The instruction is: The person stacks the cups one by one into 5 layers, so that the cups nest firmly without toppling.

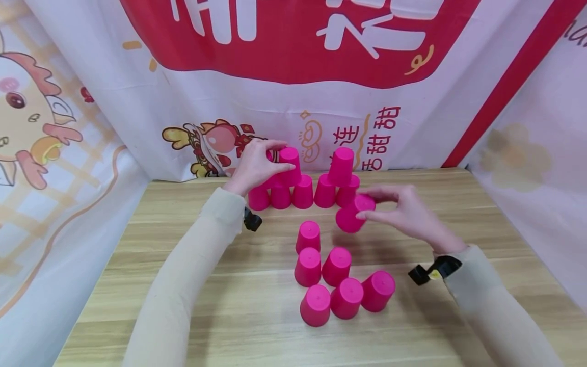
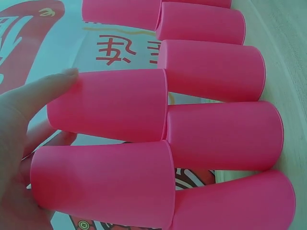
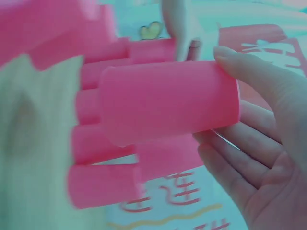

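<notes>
Upside-down pink plastic cups form a row at the back of the table, the bottom cup (image 1: 302, 192) among several side by side. On them sit upper cups, two by my left hand and one upper cup (image 1: 341, 165) further right. My left hand (image 1: 257, 165) pinches an upper cup (image 2: 112, 104) near its base, thumb on one side; its fingers are partly hidden behind the cups. Another upper cup (image 2: 103, 184) stands beside it. My right hand (image 1: 403, 211) grips a tilted cup (image 3: 168, 103) between thumb and fingers, in the air in front of the row's right end.
Nearer on the wooden table (image 1: 257, 326) stand more upside-down cups: a single cup (image 1: 309, 236), a pair with one cup (image 1: 337, 265) at its right, and three in front, including a middle cup (image 1: 347, 298). A printed cloth (image 1: 284, 109) hangs close behind the row.
</notes>
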{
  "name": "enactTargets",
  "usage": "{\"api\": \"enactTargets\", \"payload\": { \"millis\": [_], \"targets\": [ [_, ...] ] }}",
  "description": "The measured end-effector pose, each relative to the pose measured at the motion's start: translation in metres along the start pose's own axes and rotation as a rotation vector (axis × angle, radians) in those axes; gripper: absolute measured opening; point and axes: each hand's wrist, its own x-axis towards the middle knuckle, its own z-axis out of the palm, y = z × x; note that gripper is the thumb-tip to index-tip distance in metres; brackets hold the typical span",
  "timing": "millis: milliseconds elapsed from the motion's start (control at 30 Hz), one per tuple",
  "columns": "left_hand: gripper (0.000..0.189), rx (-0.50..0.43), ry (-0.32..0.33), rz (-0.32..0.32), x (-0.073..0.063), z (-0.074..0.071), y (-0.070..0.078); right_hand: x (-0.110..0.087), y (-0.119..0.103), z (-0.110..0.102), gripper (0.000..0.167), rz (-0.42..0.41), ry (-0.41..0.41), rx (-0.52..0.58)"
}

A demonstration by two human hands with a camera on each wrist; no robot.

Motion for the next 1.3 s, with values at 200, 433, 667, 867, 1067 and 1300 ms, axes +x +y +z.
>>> {"api": "enactTargets", "payload": {
  "millis": [200, 433, 667, 867, 1067, 1300],
  "targets": [
    [0.068, -0.066, 0.095, 0.018, -0.011, -0.009, 0.010, 0.029, -0.022, -0.012, 0.052, -0.054, 0.129, 0.022],
    [0.066, -0.134, 0.172, 0.096, -0.036, -0.025, 0.028, 0.062, -0.040, -0.018, 0.052, -0.115, 0.216, 0.028],
    [0.064, -0.165, 0.158, 0.207, -0.077, -0.009, 0.034, 0.096, -0.051, -0.019, 0.059, -0.097, 0.243, 0.014],
    [0.064, -0.245, 0.036, 0.142, -0.117, 0.023, 0.029, 0.121, -0.046, -0.012, 0.064, -0.032, 0.214, 0.017],
    [0.065, -0.294, -0.113, -0.012, -0.145, 0.047, 0.021, 0.140, -0.035, 0.000, 0.058, -0.004, 0.141, 0.041],
    [0.070, -0.375, -0.190, -0.024, -0.157, 0.062, 0.020, 0.147, -0.023, 0.016, 0.058, 0.012, 0.031, -0.065]
  ]
}}
